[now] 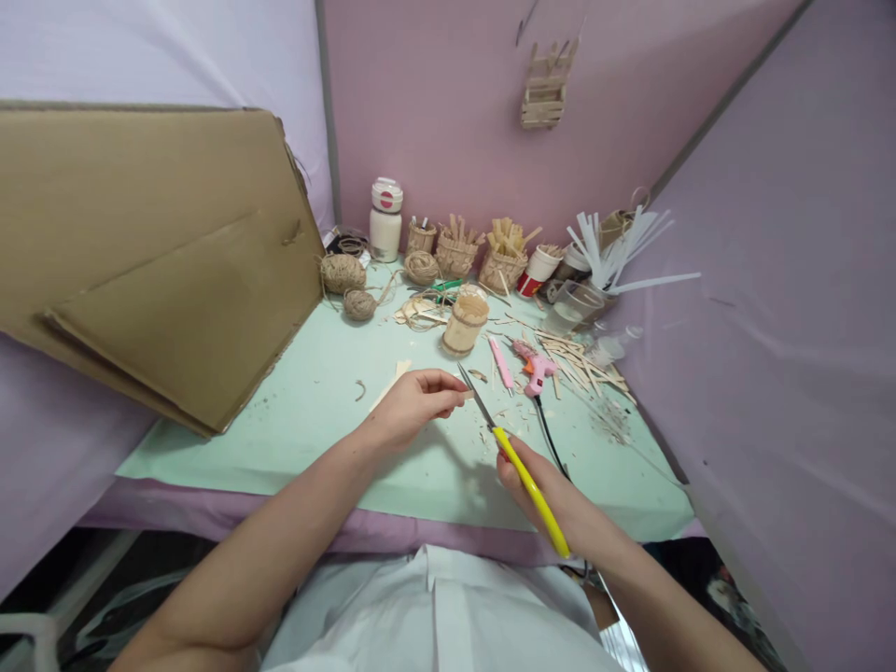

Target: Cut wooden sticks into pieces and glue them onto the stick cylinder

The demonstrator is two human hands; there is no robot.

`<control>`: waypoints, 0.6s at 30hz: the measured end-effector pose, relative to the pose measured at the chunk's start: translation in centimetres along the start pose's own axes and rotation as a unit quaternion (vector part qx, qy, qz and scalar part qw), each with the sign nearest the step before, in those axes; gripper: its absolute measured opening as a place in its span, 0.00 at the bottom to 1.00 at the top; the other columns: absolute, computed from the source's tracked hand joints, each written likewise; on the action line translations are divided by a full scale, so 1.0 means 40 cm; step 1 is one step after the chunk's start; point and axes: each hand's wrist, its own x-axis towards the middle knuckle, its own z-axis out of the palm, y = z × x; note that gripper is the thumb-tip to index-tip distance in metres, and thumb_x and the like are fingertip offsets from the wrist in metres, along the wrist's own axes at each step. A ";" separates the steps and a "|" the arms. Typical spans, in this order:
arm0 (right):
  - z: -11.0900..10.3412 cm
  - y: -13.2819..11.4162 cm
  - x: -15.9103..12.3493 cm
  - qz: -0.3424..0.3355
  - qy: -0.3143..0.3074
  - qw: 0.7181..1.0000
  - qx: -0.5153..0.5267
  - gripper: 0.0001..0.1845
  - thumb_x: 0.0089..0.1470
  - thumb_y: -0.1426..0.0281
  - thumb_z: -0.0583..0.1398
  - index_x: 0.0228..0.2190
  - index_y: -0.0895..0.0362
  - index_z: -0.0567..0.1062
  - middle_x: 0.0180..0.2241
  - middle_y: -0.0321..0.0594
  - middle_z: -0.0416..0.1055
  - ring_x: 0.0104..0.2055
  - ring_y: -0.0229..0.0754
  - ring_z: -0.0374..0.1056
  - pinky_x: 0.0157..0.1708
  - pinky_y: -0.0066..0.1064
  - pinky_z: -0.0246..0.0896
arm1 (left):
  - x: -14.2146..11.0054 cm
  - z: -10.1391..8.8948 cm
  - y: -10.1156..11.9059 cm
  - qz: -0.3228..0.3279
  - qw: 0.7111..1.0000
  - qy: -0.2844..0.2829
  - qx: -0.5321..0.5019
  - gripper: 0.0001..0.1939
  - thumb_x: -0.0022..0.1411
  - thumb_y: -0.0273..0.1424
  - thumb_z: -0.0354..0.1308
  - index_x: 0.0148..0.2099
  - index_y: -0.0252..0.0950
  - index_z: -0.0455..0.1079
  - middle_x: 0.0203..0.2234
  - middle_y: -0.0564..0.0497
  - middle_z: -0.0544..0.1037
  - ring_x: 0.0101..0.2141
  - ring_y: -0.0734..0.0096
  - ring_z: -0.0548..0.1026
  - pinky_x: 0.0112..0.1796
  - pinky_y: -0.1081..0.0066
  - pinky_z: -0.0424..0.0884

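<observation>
My left hand (pixel 420 406) pinches a short, thin wooden strip (pixel 469 397), of which only the tip shows beyond the fingers. My right hand (pixel 536 481) is wrapped round the yellow handles of a pair of scissors (pixel 522 467). The scissor blades point up and to the left, right at the end of the strip. Just beyond the blades stands a small wooden barrel (pixel 466 322) with dark bands. A pink craft knife (pixel 500 366) lies to the right of the blades, with a pink glue gun (pixel 536 367) beside it.
A large cardboard sheet (pixel 161 243) leans at the left. Twine balls (pixel 343 273), a white bottle (pixel 385 224) and baskets of wooden sticks (pixel 458 250) line the back. Loose sticks (pixel 578 362) and a plastic cup (pixel 572 308) lie right; the glue gun's cord (pixel 550 434) runs toward me.
</observation>
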 end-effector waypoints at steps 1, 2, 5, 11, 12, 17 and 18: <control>-0.001 0.001 -0.002 -0.001 -0.003 1.000 -0.001 0.13 0.57 0.59 0.48 0.27 0.54 0.57 0.26 0.33 0.54 0.28 0.37 0.50 0.29 0.30 0.51 | -0.001 0.001 0.002 -0.001 1.000 -0.004 0.004 0.11 0.43 0.34 0.65 0.30 0.33 0.74 0.25 0.51 0.72 0.26 0.78 0.64 0.28 0.75 0.60; -0.002 0.002 -0.004 -0.001 -0.007 1.000 -0.002 0.14 0.57 0.58 0.47 0.27 0.55 0.58 0.26 0.33 0.54 0.28 0.37 0.50 0.29 0.30 0.51 | -0.002 0.001 0.004 -0.003 1.000 -0.007 0.008 0.11 0.43 0.34 0.65 0.30 0.33 0.74 0.25 0.51 0.72 0.26 0.78 0.65 0.28 0.75 0.60; -0.004 0.008 -0.009 -0.003 -0.011 1.000 0.001 0.16 0.58 0.56 0.47 0.27 0.55 0.58 0.26 0.33 0.55 0.27 0.36 0.50 0.28 0.29 0.50 | -0.003 0.004 0.008 -0.008 1.000 -0.013 0.016 0.12 0.42 0.35 0.65 0.30 0.33 0.74 0.24 0.51 0.72 0.25 0.78 0.64 0.28 0.74 0.60; -0.007 0.016 -0.021 0.000 -0.006 1.000 0.008 0.19 0.57 0.53 0.48 0.27 0.55 0.59 0.26 0.33 0.56 0.27 0.36 0.50 0.27 0.29 0.51 | -0.001 0.003 0.008 -0.010 0.999 -0.027 0.030 0.11 0.43 0.34 0.65 0.30 0.33 0.74 0.22 0.52 0.71 0.23 0.79 0.63 0.26 0.75 0.59; -0.008 0.018 -0.023 0.000 -0.006 1.000 0.011 0.19 0.57 0.53 0.48 0.27 0.55 0.59 0.26 0.33 0.56 0.27 0.35 0.50 0.27 0.29 0.51 | 0.000 0.003 0.007 -0.011 0.999 -0.030 0.036 0.11 0.43 0.34 0.65 0.30 0.33 0.74 0.22 0.52 0.71 0.23 0.79 0.63 0.26 0.75 0.58; -0.009 0.019 -0.038 0.025 -0.028 0.999 0.040 0.17 0.58 0.54 0.48 0.27 0.55 0.58 0.25 0.32 0.55 0.26 0.35 0.50 0.26 0.28 0.50 | 0.001 0.006 0.001 -0.024 0.997 -0.048 0.051 0.10 0.43 0.34 0.64 0.29 0.34 0.75 0.20 0.52 0.71 0.21 0.79 0.63 0.24 0.75 0.58; -0.008 0.018 -0.042 0.030 -0.028 0.998 0.050 0.17 0.58 0.56 0.48 0.26 0.55 0.58 0.24 0.31 0.55 0.25 0.35 0.50 0.25 0.28 0.50 | 0.001 0.008 0.000 -0.028 0.997 -0.049 0.053 0.09 0.43 0.34 0.64 0.29 0.34 0.75 0.19 0.53 0.71 0.21 0.79 0.63 0.24 0.75 0.58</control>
